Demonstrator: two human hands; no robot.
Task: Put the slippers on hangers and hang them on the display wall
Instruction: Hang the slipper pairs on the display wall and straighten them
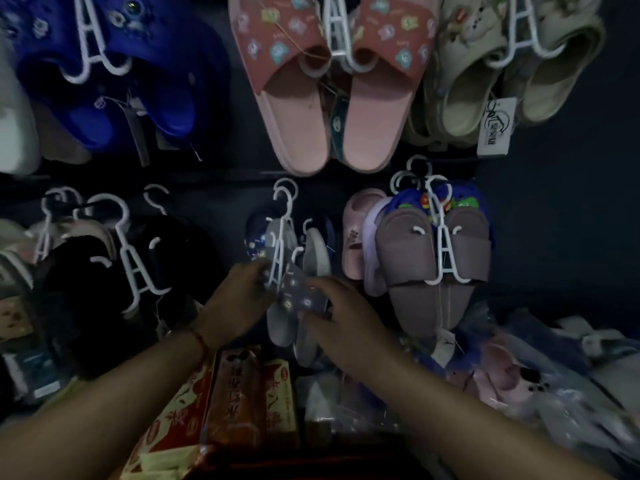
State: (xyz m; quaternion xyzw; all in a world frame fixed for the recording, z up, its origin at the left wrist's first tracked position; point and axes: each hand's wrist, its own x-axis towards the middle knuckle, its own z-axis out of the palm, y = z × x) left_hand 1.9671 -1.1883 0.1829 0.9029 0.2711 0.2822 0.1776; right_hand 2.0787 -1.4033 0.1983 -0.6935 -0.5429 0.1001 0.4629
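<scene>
Two bare hands meet at the centre of a dim frame, working on a pair of grey slippers (282,320) with a patterned strap. The left hand (235,303) has its fingers curled around the lower part of a white hanger (278,244) that carries the pair; the hanger's hook sits on the dark display wall (554,220). The right hand (341,317) is clamped on the patterned strap. Mauve slippers (433,265) hang just to the right. Along the top of the frame hang blue slippers (104,81), pink slippers (332,81) and beige slippers (502,71). Black slippers (121,271) hang at the left. Red printed boxes (235,403) lie below the wrists.
</scene>
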